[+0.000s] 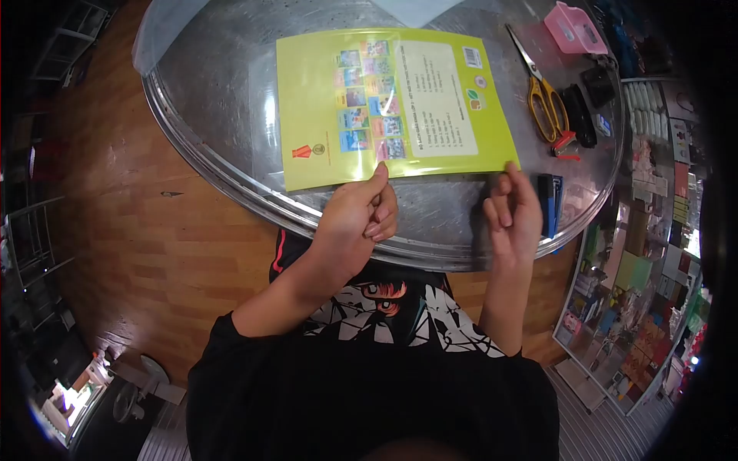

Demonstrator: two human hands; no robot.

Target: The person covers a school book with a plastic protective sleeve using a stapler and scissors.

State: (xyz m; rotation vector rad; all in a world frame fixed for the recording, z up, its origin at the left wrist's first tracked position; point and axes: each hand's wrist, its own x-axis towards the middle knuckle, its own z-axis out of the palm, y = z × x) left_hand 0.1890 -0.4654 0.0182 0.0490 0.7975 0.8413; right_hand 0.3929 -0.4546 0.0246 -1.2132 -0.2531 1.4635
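Observation:
A yellow-green book (453, 165) in a glossy clear cover lies over the metal table, its printed back with small cover pictures and a barcode facing up. My left hand (357, 211) is at the near edge, thumb on the cover and the other fingers curled in. At the near right corner, my right hand (513, 215) pinches the book's edge, the rest of its fingers bent. A blue stapler-like object (552, 206) lies just right of that hand. What is under the book is hidden.
Yellow-handled scissors (547, 107), a black stapler-like object (580, 115), a small red tool (563, 144) and a pink basket (574, 29) are on the round metal table (207, 115). Clear plastic sheeting (165, 34) hangs at the far left rim. Stocked shelves (646, 292) stand right.

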